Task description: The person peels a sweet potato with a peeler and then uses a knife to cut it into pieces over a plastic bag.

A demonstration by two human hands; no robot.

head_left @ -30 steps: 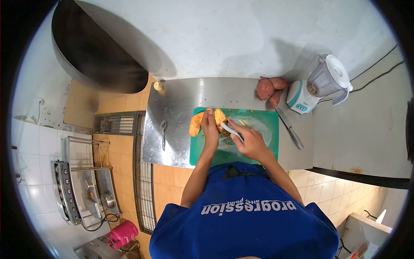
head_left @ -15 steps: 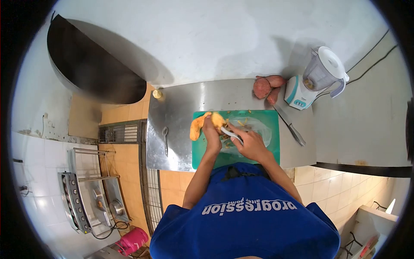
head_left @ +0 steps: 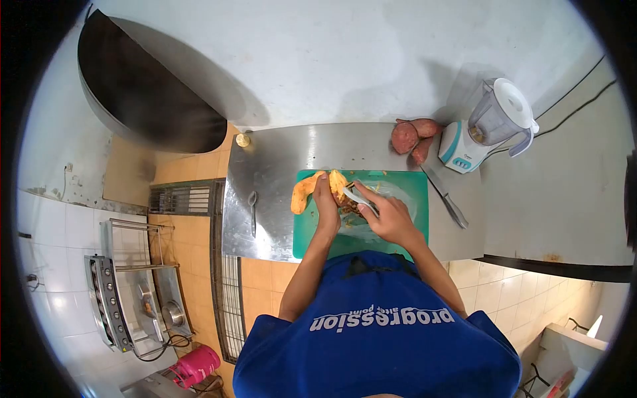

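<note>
My left hand point(head_left: 326, 205) is wrapped round a long, curved sweet potato point(head_left: 302, 194) with orange-yellow peeled flesh, held over the left part of a green cutting board point(head_left: 306, 244). In my right hand point(head_left: 393, 219) is a peeler point(head_left: 359, 198) with a pale handle, its head right at the sweet potato's right end. Dark peelings point(head_left: 352, 207) lie beneath the hands. Beside them a clear plastic sheet point(head_left: 406, 200) spreads over the board, dotted with small yellow scraps.
Several unpeeled reddish sweet potatoes point(head_left: 406, 137) rest at the back of the steel table point(head_left: 279, 159). A knife point(head_left: 452, 207) lies right of the board, near a blender point(head_left: 488, 126). To the left are a spoon point(head_left: 253, 213) and a small yellowish item point(head_left: 243, 140).
The peeler has shifted and turned slightly against the sweet potato, with my right hand moving a little to the right. My left hand keeps its grip. The whole view has shifted slightly.
</note>
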